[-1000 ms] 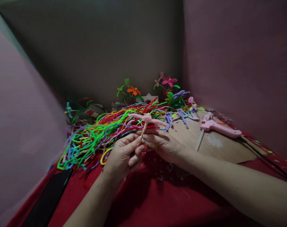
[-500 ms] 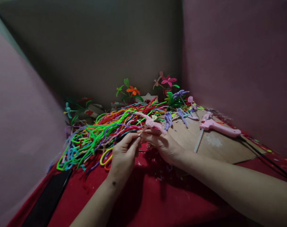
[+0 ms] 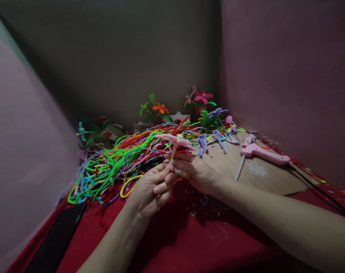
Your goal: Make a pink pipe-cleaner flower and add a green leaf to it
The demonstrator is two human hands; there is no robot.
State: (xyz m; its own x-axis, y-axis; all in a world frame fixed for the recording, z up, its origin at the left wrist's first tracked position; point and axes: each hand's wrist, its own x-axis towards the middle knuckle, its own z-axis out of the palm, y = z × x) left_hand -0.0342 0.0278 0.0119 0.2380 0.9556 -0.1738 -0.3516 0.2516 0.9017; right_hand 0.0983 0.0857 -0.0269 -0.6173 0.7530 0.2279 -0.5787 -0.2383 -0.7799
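Note:
A pink pipe-cleaner flower (image 3: 175,141) with a pale yellow centre stands upright on its stem between my hands. My left hand (image 3: 156,184) pinches the lower stem from the left, fingers curled. From the right, my right hand (image 3: 193,171) has thumb and fingers closed on the same stem, just under the petals. The stem's lower end is hidden by the fingers. Right behind the flower lies a large heap of coloured pipe cleaners (image 3: 112,161). Purple pipe-cleaner petals (image 3: 202,145) rest beyond my right hand.
A pink glue gun (image 3: 266,154) with a glue stick and black cord lies on a brown board (image 3: 257,178) at right. A black flat object (image 3: 57,237) lies front left on red cloth (image 3: 212,239). Finished flowers (image 3: 160,109) stand at the back, against walls.
The flower has turned from tilted to upright, its petals now spread level. My left hand has rolled so its curled fingers show. The glue gun has not moved.

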